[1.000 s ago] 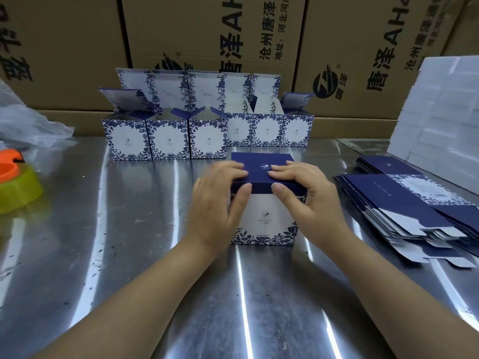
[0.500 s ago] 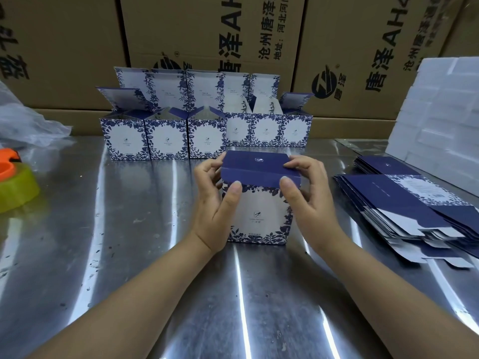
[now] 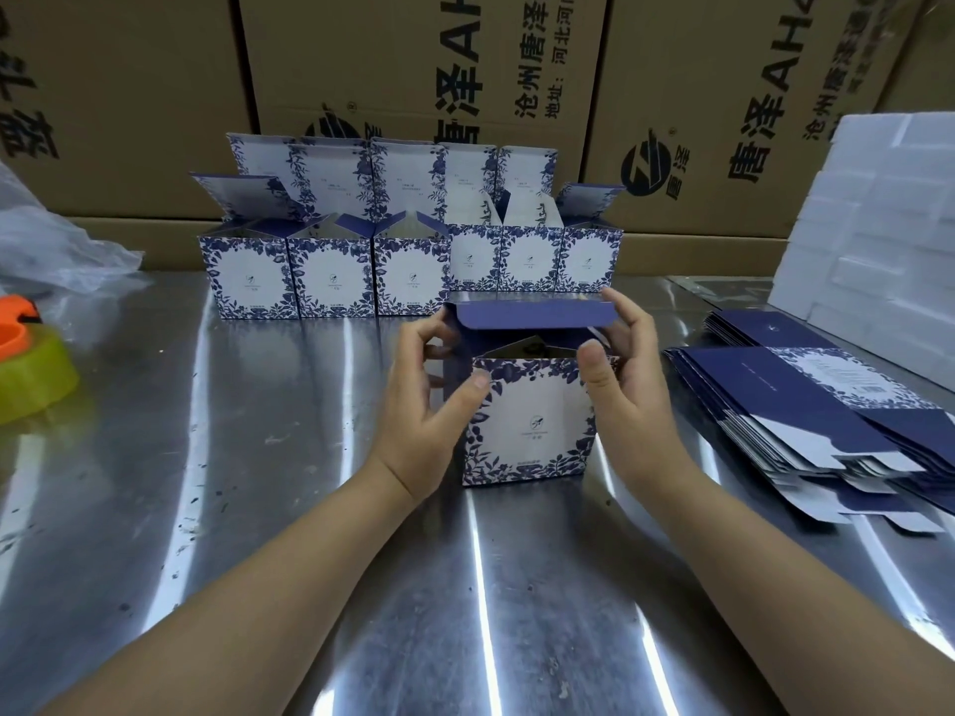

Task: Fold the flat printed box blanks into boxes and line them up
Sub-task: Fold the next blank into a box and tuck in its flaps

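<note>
- The box (image 3: 527,421) stands upright mid-table on the steel table (image 3: 258,457). It is in front of the row of folded boxes (image 3: 330,276), with the flat blanks (image 3: 806,405) well off to your right.
- It's thin printed card and empty, so likely light. The panels look stiff, but it should dent and crease easily, and the print may be slick.
- Take it by the side walls near the top corners, and move the lid flap (image 3: 535,315) by its ends.
- Your left hand (image 3: 429,400) holds the box, thumb on the front's upper-left corner and fingers curled round the left side.
- Your right hand (image 3: 625,379) has its thumb at the front top edge, fingers pinching the flap's right end.
- A second ago both hands pressed the lid flat shut. Now it's raised and the inner flaps show. The box is in the same spot.
</note>
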